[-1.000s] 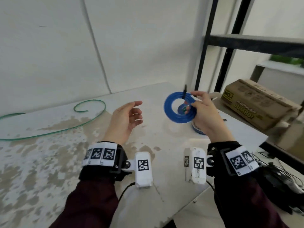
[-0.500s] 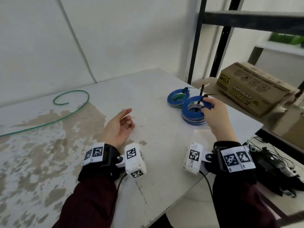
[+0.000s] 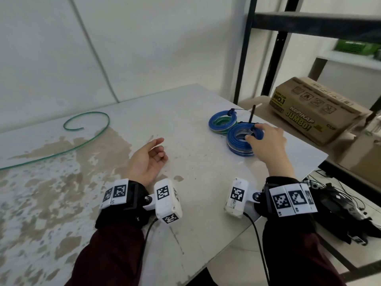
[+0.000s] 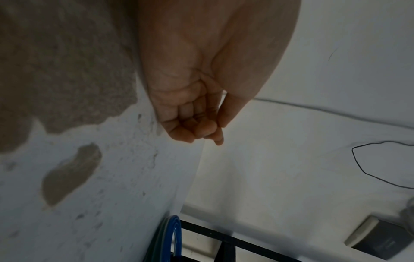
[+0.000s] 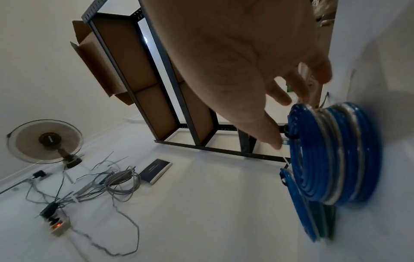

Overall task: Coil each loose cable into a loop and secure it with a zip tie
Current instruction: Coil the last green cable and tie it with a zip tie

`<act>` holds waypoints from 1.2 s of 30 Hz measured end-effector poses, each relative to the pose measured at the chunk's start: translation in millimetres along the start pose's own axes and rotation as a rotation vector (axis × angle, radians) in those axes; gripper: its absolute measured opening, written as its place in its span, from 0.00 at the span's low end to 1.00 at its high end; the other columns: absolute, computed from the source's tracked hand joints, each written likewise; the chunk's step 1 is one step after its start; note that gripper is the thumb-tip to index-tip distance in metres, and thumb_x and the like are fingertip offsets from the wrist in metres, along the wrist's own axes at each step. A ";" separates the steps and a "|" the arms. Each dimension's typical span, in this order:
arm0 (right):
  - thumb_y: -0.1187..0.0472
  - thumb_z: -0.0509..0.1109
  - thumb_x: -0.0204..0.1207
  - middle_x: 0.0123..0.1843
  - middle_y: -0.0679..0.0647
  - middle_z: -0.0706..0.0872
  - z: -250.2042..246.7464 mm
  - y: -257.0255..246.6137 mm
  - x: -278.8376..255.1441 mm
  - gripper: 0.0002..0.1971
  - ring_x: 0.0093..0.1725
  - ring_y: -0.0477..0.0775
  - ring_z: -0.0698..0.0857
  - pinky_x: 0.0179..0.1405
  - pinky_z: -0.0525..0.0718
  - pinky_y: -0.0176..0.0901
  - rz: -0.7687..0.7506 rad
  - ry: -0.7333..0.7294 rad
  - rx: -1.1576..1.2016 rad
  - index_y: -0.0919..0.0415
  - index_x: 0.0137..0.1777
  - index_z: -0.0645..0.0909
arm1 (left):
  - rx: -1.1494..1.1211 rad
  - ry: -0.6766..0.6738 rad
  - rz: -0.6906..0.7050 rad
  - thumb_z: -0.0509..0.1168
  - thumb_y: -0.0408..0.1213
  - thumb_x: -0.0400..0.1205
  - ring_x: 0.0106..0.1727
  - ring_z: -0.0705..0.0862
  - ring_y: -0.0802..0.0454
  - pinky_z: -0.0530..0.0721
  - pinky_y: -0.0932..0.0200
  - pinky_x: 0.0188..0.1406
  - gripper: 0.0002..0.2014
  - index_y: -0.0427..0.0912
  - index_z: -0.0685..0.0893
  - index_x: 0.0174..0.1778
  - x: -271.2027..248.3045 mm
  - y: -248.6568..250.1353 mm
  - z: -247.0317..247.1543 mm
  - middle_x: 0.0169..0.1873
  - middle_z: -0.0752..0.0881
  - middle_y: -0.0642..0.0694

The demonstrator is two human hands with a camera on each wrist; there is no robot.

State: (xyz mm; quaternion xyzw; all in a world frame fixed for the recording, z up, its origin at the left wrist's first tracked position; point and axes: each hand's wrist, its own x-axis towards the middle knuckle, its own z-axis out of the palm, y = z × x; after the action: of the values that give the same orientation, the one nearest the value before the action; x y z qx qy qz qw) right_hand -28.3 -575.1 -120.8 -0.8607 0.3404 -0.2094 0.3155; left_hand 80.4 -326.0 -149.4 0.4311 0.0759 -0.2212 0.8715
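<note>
My right hand (image 3: 268, 141) pinches the top blue coil (image 3: 240, 139) on a stack at the table's (image 3: 195, 120) far right corner, while my left hand (image 3: 146, 159) rests empty, fingers loosely curled.

Glossy blue plastic-sheathed cable coil (image 3: 240, 139), matt stained white table (image 3: 185, 112), brown cardboard box (image 3: 317, 108).

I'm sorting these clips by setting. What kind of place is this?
Probably a storeroom or back workroom, not a home living space: a worn, stained table, a black metal rack beside it holding a cardboard carton, and loose cables with a power strip on the floor.
</note>
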 end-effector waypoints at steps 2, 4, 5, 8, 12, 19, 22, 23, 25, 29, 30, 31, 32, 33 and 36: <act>0.56 0.67 0.80 0.73 0.63 0.70 0.0 -16.4 -8.6 0.20 0.73 0.65 0.66 0.68 0.65 0.49 -0.063 0.055 0.034 0.56 0.71 0.75 | -0.008 0.003 -0.015 0.59 0.33 0.85 0.18 0.75 0.57 0.78 0.64 0.28 0.10 0.36 0.82 0.42 -4.5 2.8 -1.1 0.19 0.78 0.47; 0.57 0.67 0.80 0.69 0.61 0.75 2.6 -41.3 -18.5 0.17 0.66 0.60 0.74 0.66 0.70 0.50 -0.166 0.018 0.156 0.57 0.68 0.77 | -0.018 0.011 -0.027 0.59 0.33 0.85 0.18 0.75 0.57 0.77 0.63 0.29 0.10 0.36 0.83 0.42 -10.0 7.0 -3.6 0.19 0.79 0.47; 0.58 0.67 0.80 0.65 0.60 0.78 7.4 -55.4 -23.0 0.15 0.60 0.56 0.76 0.61 0.74 0.47 -0.224 -0.035 0.203 0.58 0.66 0.79 | -0.018 0.018 -0.026 0.59 0.33 0.85 0.18 0.75 0.57 0.76 0.63 0.29 0.10 0.37 0.83 0.42 -12.5 10.1 -6.1 0.20 0.79 0.48; 0.58 0.67 0.80 0.58 0.56 0.83 34.5 -104.2 -35.2 0.12 0.55 0.52 0.81 0.53 0.76 0.41 -0.384 -0.275 0.304 0.57 0.61 0.81 | 0.042 0.068 0.010 0.58 0.34 0.85 0.19 0.73 0.57 0.73 0.63 0.28 0.10 0.39 0.83 0.42 -21.0 24.8 -19.2 0.20 0.79 0.50; 0.59 0.67 0.80 0.48 0.53 0.84 99.6 -176.8 -47.8 0.09 0.48 0.51 0.83 0.40 0.79 0.39 -0.457 -0.683 0.291 0.58 0.57 0.83 | 0.076 0.162 0.101 0.56 0.35 0.85 0.17 0.72 0.59 0.68 0.63 0.31 0.11 0.42 0.82 0.41 -37.9 50.8 -50.2 0.18 0.78 0.53; 0.56 0.65 0.81 0.55 0.63 0.82 214.7 -255.3 -45.1 0.15 0.52 0.61 0.81 0.46 0.78 0.46 -0.424 -0.771 0.009 0.67 0.61 0.77 | 0.111 0.322 0.198 0.55 0.36 0.86 0.17 0.72 0.59 0.72 0.64 0.26 0.12 0.43 0.81 0.41 -61.7 97.5 -116.7 0.18 0.77 0.54; 0.54 0.64 0.82 0.65 0.67 0.81 243.0 -267.7 -36.7 0.21 0.64 0.66 0.80 0.53 0.76 0.44 -0.474 -0.650 -0.155 0.72 0.64 0.76 | 0.096 0.321 0.188 0.56 0.34 0.86 0.17 0.72 0.58 0.74 0.63 0.26 0.11 0.40 0.81 0.42 -62.6 104.5 -133.6 0.18 0.76 0.52; 0.54 0.63 0.82 0.65 0.67 0.81 250.0 -270.3 -31.7 0.21 0.64 0.67 0.80 0.52 0.76 0.45 -0.474 -0.637 -0.180 0.73 0.63 0.77 | 0.076 0.315 0.176 0.56 0.33 0.86 0.18 0.72 0.58 0.75 0.62 0.27 0.10 0.39 0.81 0.42 -61.3 104.2 -136.9 0.19 0.76 0.51; 0.53 0.63 0.81 0.62 0.67 0.83 257.9 -275.0 -21.5 0.19 0.58 0.66 0.83 0.46 0.75 0.44 -0.476 -0.633 -0.248 0.70 0.59 0.79 | 0.026 0.297 0.155 0.56 0.32 0.85 0.19 0.72 0.56 0.75 0.61 0.29 0.10 0.37 0.81 0.42 -58.0 104.3 -142.1 0.20 0.75 0.49; 0.57 0.65 0.78 0.52 0.65 0.87 264.3 -281.3 -9.5 0.10 0.42 0.61 0.82 0.28 0.76 0.41 -0.467 -0.621 -0.323 0.64 0.40 0.76 | 0.007 0.273 0.139 0.56 0.32 0.85 0.20 0.72 0.56 0.75 0.60 0.32 0.10 0.37 0.81 0.42 -53.3 104.3 -145.5 0.20 0.75 0.48; 0.60 0.65 0.77 0.47 0.64 0.87 263.7 -282.8 -9.6 0.11 0.40 0.61 0.82 0.26 0.76 0.42 -0.445 -0.628 -0.312 0.64 0.36 0.75 | 0.006 0.267 0.142 0.56 0.32 0.85 0.20 0.72 0.56 0.75 0.60 0.32 0.11 0.37 0.81 0.42 -53.2 104.2 -145.9 0.20 0.75 0.48; 0.62 0.64 0.77 0.42 0.62 0.86 263.6 -283.5 -9.3 0.11 0.38 0.62 0.83 0.25 0.78 0.43 -0.415 -0.639 -0.292 0.64 0.33 0.74 | 0.003 0.264 0.146 0.56 0.33 0.85 0.20 0.72 0.56 0.76 0.60 0.32 0.11 0.37 0.81 0.42 -53.4 104.0 -147.1 0.20 0.75 0.48; 0.64 0.64 0.77 0.37 0.61 0.85 260.9 -283.4 -10.2 0.11 0.34 0.61 0.83 0.24 0.80 0.44 -0.379 -0.655 -0.260 0.64 0.32 0.74 | -0.007 0.262 0.148 0.56 0.32 0.86 0.20 0.73 0.56 0.76 0.60 0.32 0.11 0.37 0.81 0.42 -53.8 104.2 -148.3 0.20 0.75 0.48; 0.66 0.63 0.77 0.35 0.60 0.84 259.5 -282.1 -9.3 0.10 0.32 0.60 0.83 0.26 0.82 0.45 -0.343 -0.681 -0.196 0.66 0.33 0.75 | -0.020 0.261 0.147 0.56 0.32 0.86 0.20 0.73 0.56 0.77 0.60 0.32 0.11 0.36 0.81 0.42 -53.7 103.9 -149.2 0.20 0.75 0.48; 0.73 0.58 0.79 0.38 0.64 0.84 244.2 -278.6 -15.0 0.08 0.33 0.57 0.83 0.30 0.87 0.46 -0.118 -0.856 0.345 0.71 0.40 0.76 | -0.063 0.253 0.141 0.56 0.33 0.86 0.20 0.73 0.56 0.80 0.61 0.29 0.10 0.36 0.81 0.42 -54.9 105.3 -151.1 0.20 0.76 0.48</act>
State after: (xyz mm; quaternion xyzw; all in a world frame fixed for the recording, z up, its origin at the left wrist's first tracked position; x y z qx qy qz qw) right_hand 228.4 -307.9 -106.1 -0.8226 0.0903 0.0934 0.5536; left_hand 87.9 -133.9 -149.4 0.4321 0.1617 -0.1007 0.8815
